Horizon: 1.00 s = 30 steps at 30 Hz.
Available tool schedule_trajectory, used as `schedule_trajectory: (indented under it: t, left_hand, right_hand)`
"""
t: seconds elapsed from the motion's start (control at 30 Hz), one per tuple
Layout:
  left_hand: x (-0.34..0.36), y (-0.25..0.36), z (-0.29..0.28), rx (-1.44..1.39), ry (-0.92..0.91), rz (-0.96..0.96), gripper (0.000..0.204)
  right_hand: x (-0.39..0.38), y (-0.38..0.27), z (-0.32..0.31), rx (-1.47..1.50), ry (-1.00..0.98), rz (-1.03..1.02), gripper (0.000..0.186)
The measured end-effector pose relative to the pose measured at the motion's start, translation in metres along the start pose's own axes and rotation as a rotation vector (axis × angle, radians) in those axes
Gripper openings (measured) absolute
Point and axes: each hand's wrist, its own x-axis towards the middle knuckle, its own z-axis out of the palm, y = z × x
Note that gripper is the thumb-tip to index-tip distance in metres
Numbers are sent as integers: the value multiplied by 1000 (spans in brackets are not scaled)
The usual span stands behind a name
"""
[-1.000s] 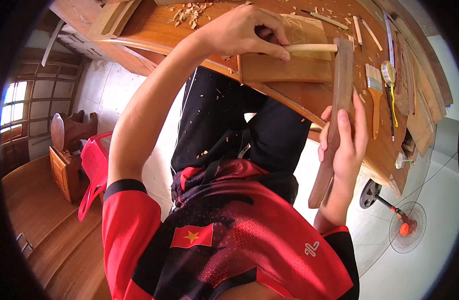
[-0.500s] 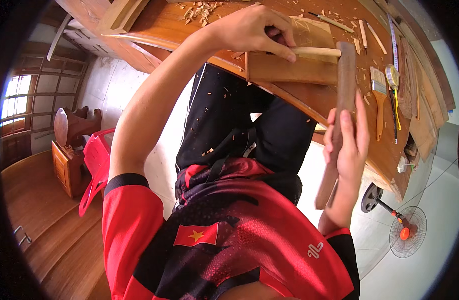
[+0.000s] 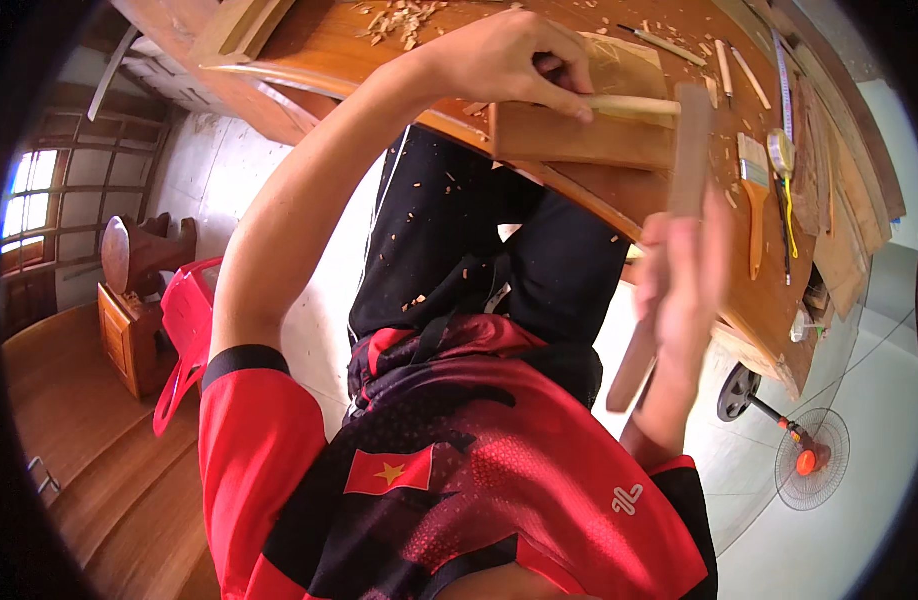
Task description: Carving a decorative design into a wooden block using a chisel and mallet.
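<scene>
Near the desk's edge, my left hand (image 3: 534,70) pinches a pale wooden rod (image 3: 636,105) that lies horizontally over a brown wooden piece (image 3: 579,140). The rod's right end meets the upper part of a long dark wooden bar (image 3: 689,145). My right hand (image 3: 684,285), smeared by motion, grips that bar lower down, beside the right side of the desk (image 3: 769,300). Behind the rod is a lighter board (image 3: 629,65) with faint drawn lines.
Wood shavings (image 3: 394,25), slim tools (image 3: 669,45), a brush (image 3: 754,185), a tape measure (image 3: 780,152) and wooden offcuts (image 3: 849,230) lie on the desk. A red plastic chair (image 3: 184,320) stands at left, a fan (image 3: 809,460) at lower right.
Since half a second ago the lower end of the dark bar has swung to the left with my right hand, which is now blurred. My left hand and the rod look unmoved.
</scene>
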Motion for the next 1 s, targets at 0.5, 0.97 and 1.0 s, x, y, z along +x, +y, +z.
schedule_trajectory:
  t: [0.5, 0.97, 1.0]
  left_hand:
    - [-1, -5, -5, -113, 19, 58, 27]
    - [-4, 2, -10, -44, 29, 64, 25]
    - [-4, 0, -8, -73, 33, 60, 26]
  right_hand:
    - [-19, -13, 36, -6, -239, 228, 58]
    - [-28, -10, 42, -22, -208, 218, 52]
    - [-26, -13, 35, -32, -178, 236, 51]
